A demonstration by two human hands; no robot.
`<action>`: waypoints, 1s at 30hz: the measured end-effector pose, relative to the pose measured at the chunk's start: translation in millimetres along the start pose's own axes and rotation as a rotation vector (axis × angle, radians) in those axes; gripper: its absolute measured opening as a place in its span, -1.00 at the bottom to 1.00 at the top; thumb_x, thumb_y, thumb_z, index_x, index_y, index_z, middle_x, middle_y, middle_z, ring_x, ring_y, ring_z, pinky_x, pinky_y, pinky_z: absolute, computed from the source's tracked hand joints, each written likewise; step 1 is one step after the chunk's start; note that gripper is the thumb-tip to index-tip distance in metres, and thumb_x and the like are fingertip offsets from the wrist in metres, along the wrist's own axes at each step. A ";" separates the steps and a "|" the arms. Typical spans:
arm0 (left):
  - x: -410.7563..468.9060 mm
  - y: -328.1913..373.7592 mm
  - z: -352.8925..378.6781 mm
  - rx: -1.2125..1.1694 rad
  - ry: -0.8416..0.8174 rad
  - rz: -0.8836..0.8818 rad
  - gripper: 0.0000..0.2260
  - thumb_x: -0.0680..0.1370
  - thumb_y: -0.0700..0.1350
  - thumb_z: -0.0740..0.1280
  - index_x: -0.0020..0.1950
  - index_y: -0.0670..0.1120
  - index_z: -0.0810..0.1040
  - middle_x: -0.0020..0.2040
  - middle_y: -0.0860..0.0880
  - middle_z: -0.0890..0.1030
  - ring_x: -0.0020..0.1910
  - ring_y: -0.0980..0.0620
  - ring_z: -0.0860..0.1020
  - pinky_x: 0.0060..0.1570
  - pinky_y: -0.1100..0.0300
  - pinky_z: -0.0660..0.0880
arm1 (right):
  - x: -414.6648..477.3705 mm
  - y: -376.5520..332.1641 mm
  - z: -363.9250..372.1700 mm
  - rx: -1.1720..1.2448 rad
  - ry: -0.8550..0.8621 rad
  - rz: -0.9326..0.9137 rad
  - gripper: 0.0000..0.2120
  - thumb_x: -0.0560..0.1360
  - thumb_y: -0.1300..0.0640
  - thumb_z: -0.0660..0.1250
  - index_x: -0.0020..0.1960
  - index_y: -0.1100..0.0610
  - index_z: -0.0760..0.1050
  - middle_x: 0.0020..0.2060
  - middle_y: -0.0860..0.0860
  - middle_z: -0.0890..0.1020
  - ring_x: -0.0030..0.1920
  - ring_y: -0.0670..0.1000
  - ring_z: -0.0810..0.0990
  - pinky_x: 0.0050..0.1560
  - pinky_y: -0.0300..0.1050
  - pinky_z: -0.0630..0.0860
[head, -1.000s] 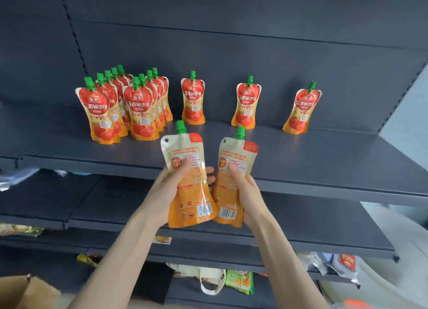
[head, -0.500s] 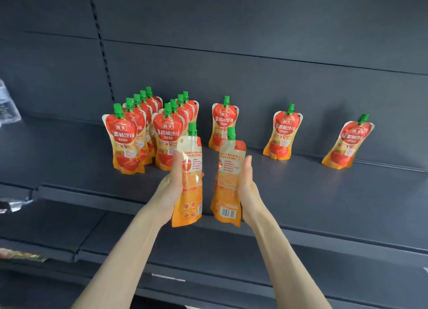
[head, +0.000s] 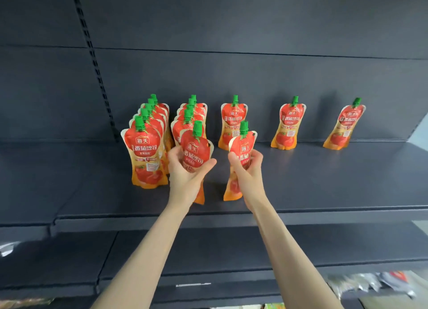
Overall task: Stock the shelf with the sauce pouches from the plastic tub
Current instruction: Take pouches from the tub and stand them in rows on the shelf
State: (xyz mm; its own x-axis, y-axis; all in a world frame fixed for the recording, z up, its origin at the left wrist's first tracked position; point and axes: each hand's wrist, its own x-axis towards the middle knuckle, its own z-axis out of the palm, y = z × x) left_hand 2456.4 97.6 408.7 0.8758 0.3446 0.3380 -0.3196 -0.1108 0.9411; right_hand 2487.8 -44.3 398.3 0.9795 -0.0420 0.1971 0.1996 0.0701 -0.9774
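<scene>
Red and orange sauce pouches with green caps stand on the dark shelf point(head: 324, 188). My left hand point(head: 185, 172) grips one pouch point(head: 195, 146) upright over the shelf, in front of the second row point(head: 190, 116). My right hand point(head: 249, 172) grips another pouch point(head: 243, 144), in front of the single pouch point(head: 234, 121) of the third row. Both held pouches now show their red fronts. A full row point(head: 144, 151) stands at the left. Two lone pouches point(head: 288, 123) point(head: 345, 125) lean against the back wall to the right. The plastic tub is out of view.
A slotted upright point(head: 97, 72) runs down the back wall left of the pouches. A lower shelf point(head: 208, 250) lies under my arms, with blurred packets point(head: 370, 283) at the bottom right. Bare shelf surface lies in front of the right-hand pouches.
Both hands have turned their pouches so the red fronts face me and have carried them forward over the shelf. The view has tilted upward.
</scene>
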 end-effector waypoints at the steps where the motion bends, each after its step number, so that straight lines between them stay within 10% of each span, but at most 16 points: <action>1: 0.6 -4.1 1.4 0.027 0.039 -0.011 -0.34 0.27 0.08 0.55 0.23 0.05 0.26 0.18 0.05 0.48 0.13 0.21 0.50 0.01 0.35 0.48 | 0.0 1.4 1.1 -0.011 0.039 -0.006 -0.52 0.47 -0.05 0.39 0.23 0.04 0.21 -0.01 -0.05 0.50 -0.12 -0.21 0.54 -0.22 -0.43 0.47; 4: 4.0 -12.2 3.4 0.078 0.122 -0.009 -0.35 0.29 0.03 0.56 0.19 0.06 0.21 0.20 0.01 0.44 0.17 0.05 0.47 0.12 0.13 0.47 | 1.3 1.6 2.7 -0.040 0.069 -0.009 -0.48 0.45 -0.04 0.42 0.22 0.04 0.19 0.02 -0.08 0.51 -0.07 -0.20 0.56 -0.24 -0.47 0.47; 12: -4.0 -39.9 -28.8 0.115 -0.096 -0.112 -0.58 0.40 -0.09 0.50 0.16 0.06 0.40 0.03 0.20 0.56 0.02 0.25 0.53 -0.13 0.39 0.43 | -18.5 26.8 -16.0 -0.226 -0.056 0.031 -0.52 0.47 0.18 0.41 0.29 0.06 0.27 0.16 0.02 0.55 0.14 -0.06 0.56 0.20 -0.03 0.54; 30: 4.1 -39.7 -16.2 0.456 0.152 0.028 -0.57 0.46 -0.03 0.43 0.26 -0.15 0.43 0.18 -0.11 0.59 0.16 -0.10 0.55 0.15 -0.04 0.50 | 10.7 45.4 -3.4 -0.581 0.172 -0.058 -0.42 0.44 -0.02 0.43 0.37 0.03 0.26 0.23 -0.02 0.53 0.31 0.08 0.37 0.18 0.00 0.44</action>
State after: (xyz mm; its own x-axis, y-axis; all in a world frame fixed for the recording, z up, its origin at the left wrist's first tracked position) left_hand 2466.8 118.5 372.5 0.7956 0.4642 0.3894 -0.1213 -0.5077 0.8530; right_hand 2507.2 -44.9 355.8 0.9394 -0.1932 0.2831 0.1574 -0.4907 -0.8570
